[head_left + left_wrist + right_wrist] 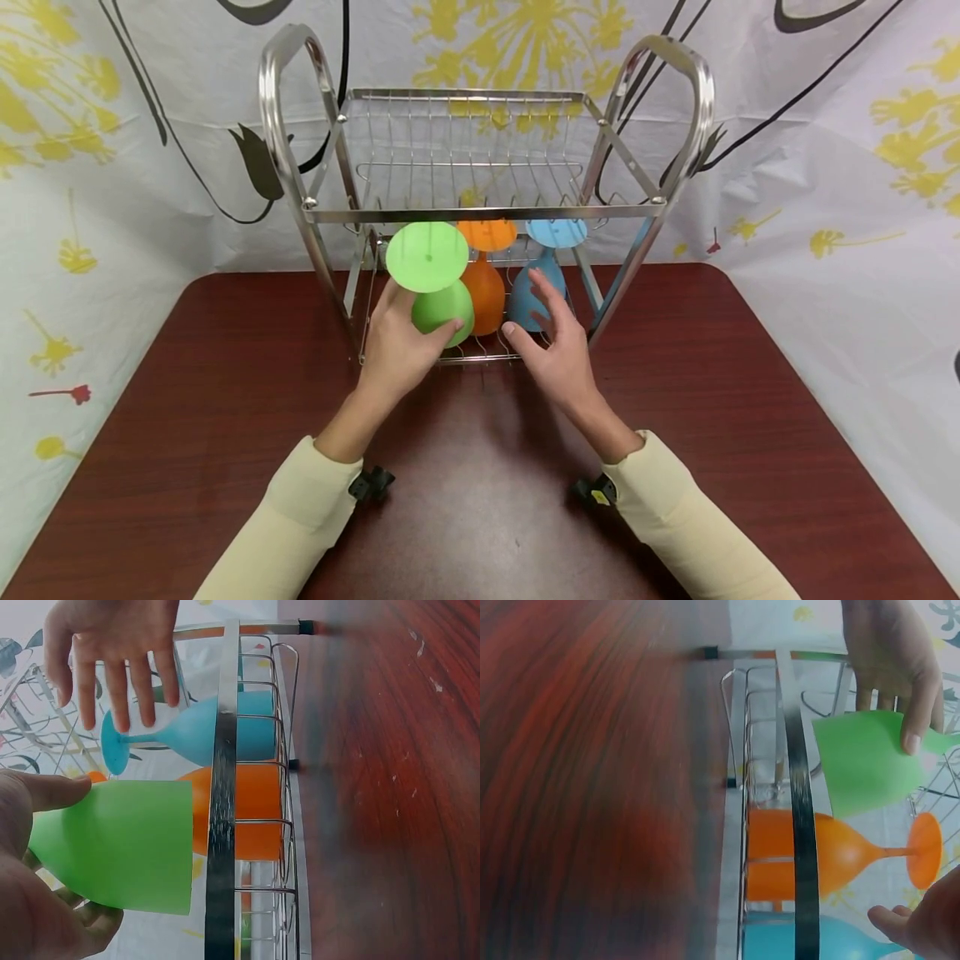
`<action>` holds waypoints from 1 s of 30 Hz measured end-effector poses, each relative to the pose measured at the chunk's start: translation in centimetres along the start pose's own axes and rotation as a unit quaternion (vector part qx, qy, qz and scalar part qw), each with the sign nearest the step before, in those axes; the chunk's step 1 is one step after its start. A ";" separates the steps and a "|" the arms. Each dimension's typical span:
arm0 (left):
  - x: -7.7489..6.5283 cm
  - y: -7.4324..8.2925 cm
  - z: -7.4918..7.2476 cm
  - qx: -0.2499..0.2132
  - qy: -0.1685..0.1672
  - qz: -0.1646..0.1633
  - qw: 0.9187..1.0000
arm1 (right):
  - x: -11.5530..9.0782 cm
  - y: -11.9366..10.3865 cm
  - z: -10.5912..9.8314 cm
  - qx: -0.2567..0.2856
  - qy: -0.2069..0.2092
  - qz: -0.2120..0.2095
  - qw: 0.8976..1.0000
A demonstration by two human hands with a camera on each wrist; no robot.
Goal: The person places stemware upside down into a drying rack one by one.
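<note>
My left hand grips a green goblet by its bowl, thumb on the near side and fingers behind. The goblet is upside down, its round foot on top, and in the left wrist view its rim hangs above the lower rack's wires. Beside it an orange goblet stands inverted on the lower rack. A blue goblet stands inverted to the right of that. My right hand, holding nothing, is in front of the blue goblet with thumb and fingers spread apart.
A two-tier metal dish rack stands at the back of the dark red wooden table. Its front bar crosses above the goblets, and its upper wire basket holds nothing. A patterned white sheet hangs behind.
</note>
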State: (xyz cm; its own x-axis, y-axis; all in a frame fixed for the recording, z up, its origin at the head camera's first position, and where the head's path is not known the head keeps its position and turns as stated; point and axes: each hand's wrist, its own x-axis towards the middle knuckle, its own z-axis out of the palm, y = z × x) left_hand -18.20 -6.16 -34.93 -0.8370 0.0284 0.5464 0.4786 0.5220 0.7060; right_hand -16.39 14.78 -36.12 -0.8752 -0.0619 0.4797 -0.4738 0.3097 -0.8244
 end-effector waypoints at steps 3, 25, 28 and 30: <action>0.1 -0.1 0.0 0.006 0.002 -0.006 1.000 | 0.0 0.1 -0.2 -0.054 0.014 -0.038 0.998; 0.2 -1.3 0.6 0.058 0.024 -0.004 0.998 | 0.6 0.5 -2.7 -0.137 0.165 -0.188 0.958; 0.1 -1.5 0.7 0.069 0.023 0.000 0.997 | 0.6 0.6 -2.9 -0.132 0.184 -0.200 0.953; 0.1 -1.6 0.7 0.073 0.023 -0.001 0.997 | 0.6 0.7 -3.0 -0.127 0.196 -0.207 0.950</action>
State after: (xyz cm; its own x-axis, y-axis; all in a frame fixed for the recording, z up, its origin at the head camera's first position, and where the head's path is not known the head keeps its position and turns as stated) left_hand -19.23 -6.40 -36.31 -0.8234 -0.0106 0.5674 0.4301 0.6405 0.6362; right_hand -17.00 17.81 -35.50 -0.4913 0.1145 0.8634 -0.6869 0.5585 -0.4650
